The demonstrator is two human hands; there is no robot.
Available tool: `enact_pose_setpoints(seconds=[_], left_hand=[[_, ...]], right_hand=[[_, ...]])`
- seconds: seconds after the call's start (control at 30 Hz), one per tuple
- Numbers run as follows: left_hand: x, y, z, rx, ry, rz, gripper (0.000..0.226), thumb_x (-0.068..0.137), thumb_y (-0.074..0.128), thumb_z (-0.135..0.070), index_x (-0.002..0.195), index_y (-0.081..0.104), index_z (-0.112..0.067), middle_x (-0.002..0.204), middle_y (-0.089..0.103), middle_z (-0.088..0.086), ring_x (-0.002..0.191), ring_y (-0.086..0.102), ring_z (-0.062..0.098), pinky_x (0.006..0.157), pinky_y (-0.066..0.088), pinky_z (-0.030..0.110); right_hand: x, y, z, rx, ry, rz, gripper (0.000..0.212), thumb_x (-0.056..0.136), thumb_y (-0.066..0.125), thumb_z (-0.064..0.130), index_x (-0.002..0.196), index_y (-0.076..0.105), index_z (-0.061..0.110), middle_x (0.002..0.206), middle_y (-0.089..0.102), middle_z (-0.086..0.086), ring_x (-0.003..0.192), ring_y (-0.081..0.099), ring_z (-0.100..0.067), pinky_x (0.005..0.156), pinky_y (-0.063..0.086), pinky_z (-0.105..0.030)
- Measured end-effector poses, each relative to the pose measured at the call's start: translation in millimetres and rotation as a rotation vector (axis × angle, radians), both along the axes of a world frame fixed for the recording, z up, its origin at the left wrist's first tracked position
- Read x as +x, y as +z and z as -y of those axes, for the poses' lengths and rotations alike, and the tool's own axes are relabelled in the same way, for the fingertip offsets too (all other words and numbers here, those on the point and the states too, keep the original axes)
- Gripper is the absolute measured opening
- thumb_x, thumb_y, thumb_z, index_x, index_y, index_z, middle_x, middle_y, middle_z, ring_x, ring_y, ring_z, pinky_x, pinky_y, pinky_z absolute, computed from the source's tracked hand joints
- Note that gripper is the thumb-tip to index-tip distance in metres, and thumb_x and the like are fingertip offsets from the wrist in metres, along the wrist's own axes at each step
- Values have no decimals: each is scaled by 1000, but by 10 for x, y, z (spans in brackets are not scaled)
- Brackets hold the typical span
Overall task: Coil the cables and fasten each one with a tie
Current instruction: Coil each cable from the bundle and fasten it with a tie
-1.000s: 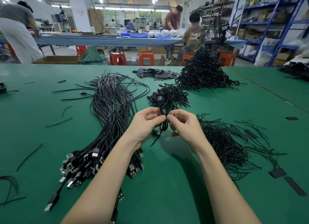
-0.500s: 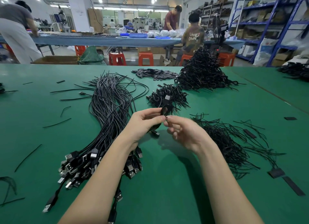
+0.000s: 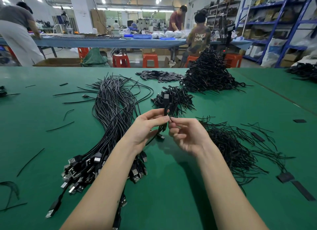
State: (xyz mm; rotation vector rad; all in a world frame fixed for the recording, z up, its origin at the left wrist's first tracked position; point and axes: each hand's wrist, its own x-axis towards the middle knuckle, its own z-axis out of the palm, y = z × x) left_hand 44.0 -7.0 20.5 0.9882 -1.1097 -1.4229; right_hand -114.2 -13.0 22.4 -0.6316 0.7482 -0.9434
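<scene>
two hands [image 3: 151, 125], four orange stools [image 3: 150, 60]

- Coiled black cable [image 3: 166, 109]: held upright above the table, one plug on top, another hanging below.
- Loose USB cables [image 3: 109, 120]: long bundle at left, plugs nearest.
- Black ties [image 3: 229, 144]: heaped at right.

Both forearms are extended forward and converge mid-scene. The left hand [image 3: 147, 125] is held with thumb and fingers pinched together; the right hand [image 3: 186, 135] is likewise pinched, fingertips meeting.
</scene>
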Motion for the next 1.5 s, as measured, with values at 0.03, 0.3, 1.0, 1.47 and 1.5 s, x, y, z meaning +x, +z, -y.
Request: enact_pose_setpoints(seconds=[0.03,0.3,1.0,1.47,1.5], left_hand=[[-1,1,0,-4,4,16,37,65,85,-26,101,77,-26,97,75,-5,93,67,9,84,39,34],[33,-3,26,111,46,-68,18,74,77,-16,91,77,-22,77,72,-2,62,63,5,62,46,21],[117,-23,57,159,83,25,16,84,74,-16,97,76,-25,73,69,-9,63,56,8,57,33,26],[119,-50,64,173,55,7,17,87,70,-14,102,73,-22,71,68,-8,58,53,4,51,32,21],[121,-49,64,178,58,9,17,88,70,-14,102,73,-22,69,66,-8,58,51,5,50,30,21]], right_hand=[[-6,13,-20,137,36,135,9,88,60,7,80,64,7,65,53,0,45,46,-5,32,28,-12],[-73,-135,15,-1139,-426,-1263,16,89,71,48,95,64,35,93,67,21,66,62,-3,64,51,-26],[-9,-179,-36,-1154,-335,-1270,4,98,59,39,98,62,36,91,68,22,61,59,-6,61,46,-26],[64,-169,-45,-844,-343,-951,9,92,66,21,96,65,29,95,71,13,58,65,-11,60,51,-24],[41,-209,-47,-979,-380,-1042,8,90,68,29,95,65,33,94,69,18,61,65,-8,65,53,-25]])
